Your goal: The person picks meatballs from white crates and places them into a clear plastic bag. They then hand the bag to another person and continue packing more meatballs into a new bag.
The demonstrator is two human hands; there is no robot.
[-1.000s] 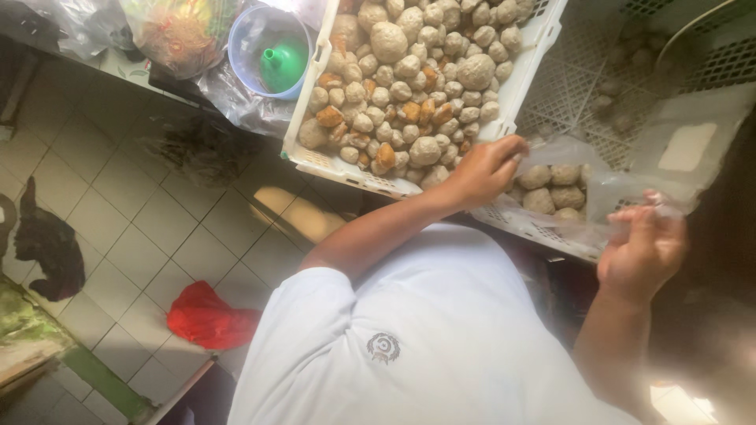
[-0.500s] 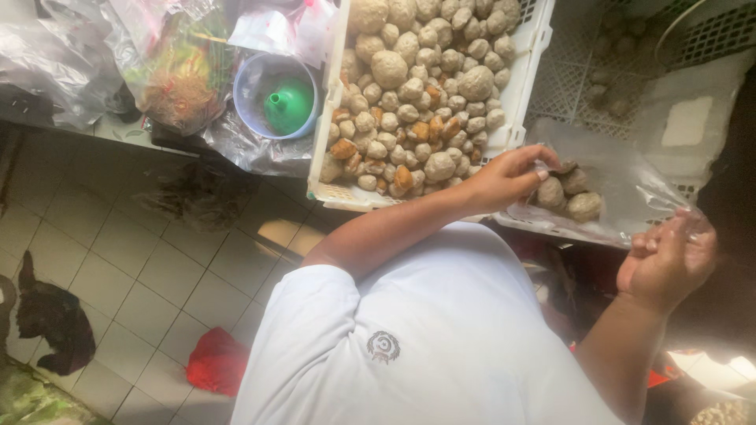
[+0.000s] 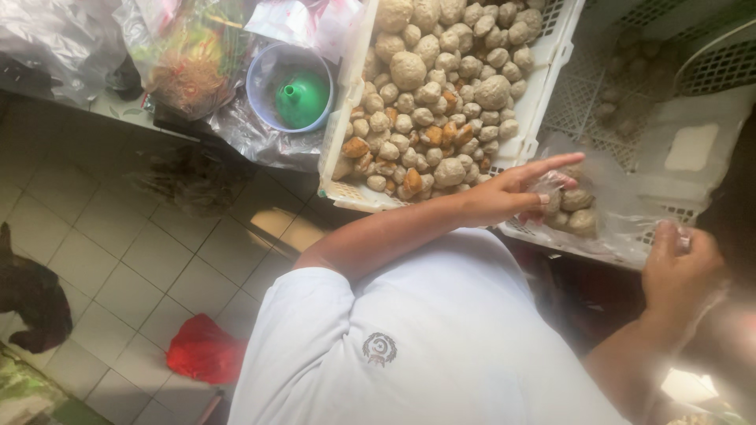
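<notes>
A white slotted tray [image 3: 543, 79] holds several beige and brown meatballs [image 3: 441, 102]. To its right lies a clear plastic bag [image 3: 630, 205] with a few meatballs [image 3: 579, 212] inside. My left hand [image 3: 508, 197] reaches past the tray's near corner, index finger stretched out, thumb and fingers pinching the bag's left edge. My right hand [image 3: 677, 271] is closed on the bag's right end. My white shirt [image 3: 425, 338] fills the lower middle.
A pale blue bowl [image 3: 268, 79] with a green funnel [image 3: 303, 98] stands left of the tray, among crumpled plastic bags [image 3: 189, 55]. Another white crate [image 3: 598, 110] lies under the bag. On the tiled floor lie a red bag [image 3: 205, 350] and a dark shape [image 3: 31, 295].
My left hand has slid from the tray's near edge onto the bag's mouth and now pinches the plastic. My right hand stays at the bag's right end. The view has drifted.
</notes>
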